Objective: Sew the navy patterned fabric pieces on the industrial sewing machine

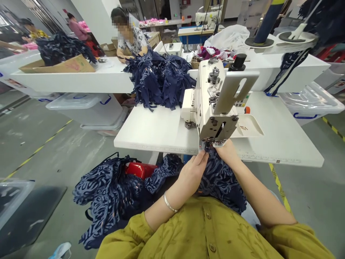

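A white industrial sewing machine (212,93) stands in front of me, its head over the front edge of the white table (151,126). Under its needle area lies dark navy patterned fabric (218,176), which hangs down over my lap. My left hand (192,171), with a silver bangle at its wrist, pinches the fabric's edge just left of the presser foot. My right hand (226,153) is closed on the fabric on the right side of the foot, its fingertips partly hidden by the machine head. The exact stitching point is too small to make out.
A heap of navy fabric strips (164,77) lies left of the machine. Patterned navy pieces (110,194) are piled low at my left around a red object (140,169). A small tray (249,126) sits at right. A person (132,37) works across the table.
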`<state>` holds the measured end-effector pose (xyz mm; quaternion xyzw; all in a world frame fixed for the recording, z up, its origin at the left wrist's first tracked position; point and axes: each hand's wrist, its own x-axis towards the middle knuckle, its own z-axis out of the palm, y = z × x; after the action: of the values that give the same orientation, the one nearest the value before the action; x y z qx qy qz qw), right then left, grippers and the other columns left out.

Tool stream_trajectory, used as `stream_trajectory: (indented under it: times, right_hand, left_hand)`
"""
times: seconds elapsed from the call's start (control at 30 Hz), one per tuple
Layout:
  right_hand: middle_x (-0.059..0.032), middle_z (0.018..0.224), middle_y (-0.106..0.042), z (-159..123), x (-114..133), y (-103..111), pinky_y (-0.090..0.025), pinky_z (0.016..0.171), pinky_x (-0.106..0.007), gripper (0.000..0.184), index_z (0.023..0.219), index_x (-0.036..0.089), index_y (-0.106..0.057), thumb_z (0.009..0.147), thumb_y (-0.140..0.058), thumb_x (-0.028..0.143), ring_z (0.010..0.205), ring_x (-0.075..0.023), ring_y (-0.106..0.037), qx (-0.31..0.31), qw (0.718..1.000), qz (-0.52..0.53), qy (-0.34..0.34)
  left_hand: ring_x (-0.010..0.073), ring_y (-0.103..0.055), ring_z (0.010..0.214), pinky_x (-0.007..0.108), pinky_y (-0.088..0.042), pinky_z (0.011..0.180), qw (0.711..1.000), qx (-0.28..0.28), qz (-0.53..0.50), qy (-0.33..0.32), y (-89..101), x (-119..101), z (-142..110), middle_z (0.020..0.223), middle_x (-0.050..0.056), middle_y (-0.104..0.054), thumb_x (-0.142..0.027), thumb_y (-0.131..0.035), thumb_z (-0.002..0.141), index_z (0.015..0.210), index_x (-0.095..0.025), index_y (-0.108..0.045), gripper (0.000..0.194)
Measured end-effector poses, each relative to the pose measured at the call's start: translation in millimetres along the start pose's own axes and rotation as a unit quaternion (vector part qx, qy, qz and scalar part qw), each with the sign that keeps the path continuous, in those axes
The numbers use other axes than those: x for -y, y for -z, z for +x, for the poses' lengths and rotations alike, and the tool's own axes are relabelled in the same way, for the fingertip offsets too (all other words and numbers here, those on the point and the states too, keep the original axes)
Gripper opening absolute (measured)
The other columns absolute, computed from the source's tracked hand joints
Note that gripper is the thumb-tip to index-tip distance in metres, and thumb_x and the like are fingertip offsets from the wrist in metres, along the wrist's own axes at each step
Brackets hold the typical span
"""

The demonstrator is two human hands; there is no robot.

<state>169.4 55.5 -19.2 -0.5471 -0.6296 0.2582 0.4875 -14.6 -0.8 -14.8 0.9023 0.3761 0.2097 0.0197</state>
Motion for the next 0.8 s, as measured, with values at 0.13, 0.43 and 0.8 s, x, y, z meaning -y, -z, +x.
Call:
stream_trajectory:
  times: [0.13, 0.43, 0.8]
  right_hand:
    - [-0.0108, 0.121, -0.064, 4.2, -2.0, -1.2, -0.046, 0.096, -0.045, 0.031, 0.111, 0.019, -0.063, 0.084, -0.051, 0.029, 0.109, -0.0279, -0.059, 0.001, 1.000, -0.002, 0.008]
    - [-0.0134, 0.120, -0.064, 7.1, -3.4, -2.5, -0.045, 0.098, -0.047, 0.032, 0.112, 0.017, -0.061, 0.085, -0.048, 0.028, 0.111, -0.0289, -0.058, -0.003, 1.000, -0.008, 0.027]
    - [-0.0144, 0.124, -0.060, 5.1, -5.1, -6.1, -0.045, 0.096, -0.046, 0.036, 0.119, 0.019, -0.055, 0.086, -0.046, 0.030, 0.112, -0.0293, -0.055, -0.016, 1.000, -0.007, 0.022]
  left_hand:
    - [0.0212, -0.057, 0.117, 0.035, -0.050, 0.102, 1.000, 0.005, 0.001, 0.012, -6.2, -4.0, 4.1, 0.131, 0.017, -0.054, -0.005, -0.026, 0.093, 0.136, -0.007, -0.041, 0.045]
    - [0.0219, -0.062, 0.108, 0.036, -0.052, 0.095, 0.998, -0.021, 0.052, -0.008, -8.5, -8.0, 4.9, 0.128, 0.021, -0.056, -0.003, -0.019, 0.094, 0.144, -0.006, -0.027, 0.051]
    - [0.0215, -0.062, 0.109, 0.033, -0.053, 0.093, 0.997, -0.010, 0.072, -0.013, -5.3, -9.5, 6.8, 0.127, 0.021, -0.057, -0.003, -0.022, 0.093, 0.136, -0.003, -0.040, 0.046]
